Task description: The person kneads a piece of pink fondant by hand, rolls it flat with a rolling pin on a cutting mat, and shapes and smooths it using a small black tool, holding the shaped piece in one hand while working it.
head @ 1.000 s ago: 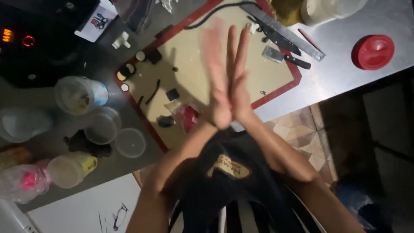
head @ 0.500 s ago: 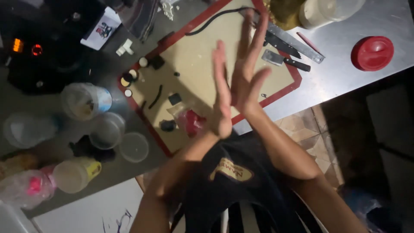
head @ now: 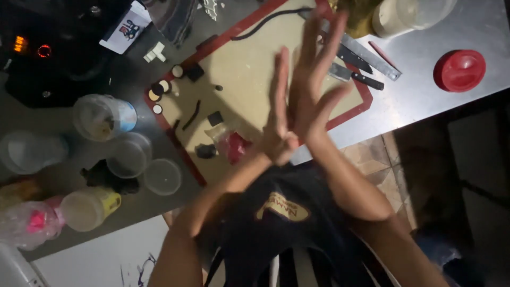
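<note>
Left hand point(head: 279, 127), right hand point(head: 313, 90) pressed together, fingers splayed wide, empty, above beige mat point(head: 249, 69).

Two hands point(head: 297, 106), one red lid point(head: 459, 70) (round), one mat point(head: 249, 64)

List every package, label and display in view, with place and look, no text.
White card or packet: top left, tilted rectangle with a small coloured picture.
Lit display: far top left on a dark device, orange glow.
Label on a clear tub: left of the mat, blue and white.
</note>
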